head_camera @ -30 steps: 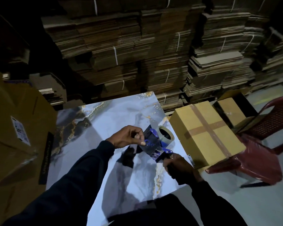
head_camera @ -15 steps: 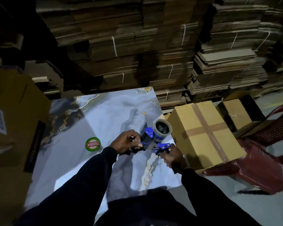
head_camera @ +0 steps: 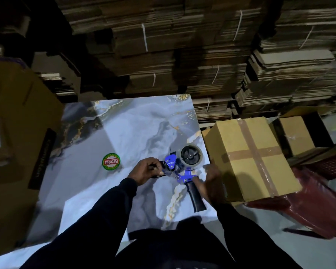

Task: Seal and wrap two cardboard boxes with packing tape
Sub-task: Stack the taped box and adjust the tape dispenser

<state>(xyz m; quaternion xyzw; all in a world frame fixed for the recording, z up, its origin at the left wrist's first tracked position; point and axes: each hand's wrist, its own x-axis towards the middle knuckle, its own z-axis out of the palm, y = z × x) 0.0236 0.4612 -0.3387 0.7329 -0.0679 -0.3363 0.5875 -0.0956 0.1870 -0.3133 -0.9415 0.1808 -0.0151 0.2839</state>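
A person in dark sleeves stands at a marble-look table point(head_camera: 124, 133) with a blue tape dispenser point(head_camera: 177, 167) lying near its right edge. The left hand point(head_camera: 146, 170) has its fingers curled tight and pinches the front end of the dispenser, where the tape comes out. The right hand point(head_camera: 209, 181) is blurry and sits just beside the black handle point(head_camera: 195, 195); its fingers look loose and spread, and it is hard to tell if they touch the handle. A roll of packing tape point(head_camera: 191, 157) sits on the dispenser's wheel, with its round side facing up. Just to the right of the table, a sealed cardboard box point(head_camera: 246, 164) rests on a red plastic chair point(head_camera: 318, 206). This box has 2 strips of brown tape crossing on its top. Behind it, farther right, sits a 2nd smaller cardboard box point(head_camera: 297, 134) inside an open dark carton. A round green and red lid point(head_camera: 111, 161) with the word "Patelsa" lies on the table to the left of the hands. A big brown carton point(head_camera: 17, 117) stands at the left side. Tall stacks of flat cardboard point(head_camera: 163, 45), tied with white string, fill the back.
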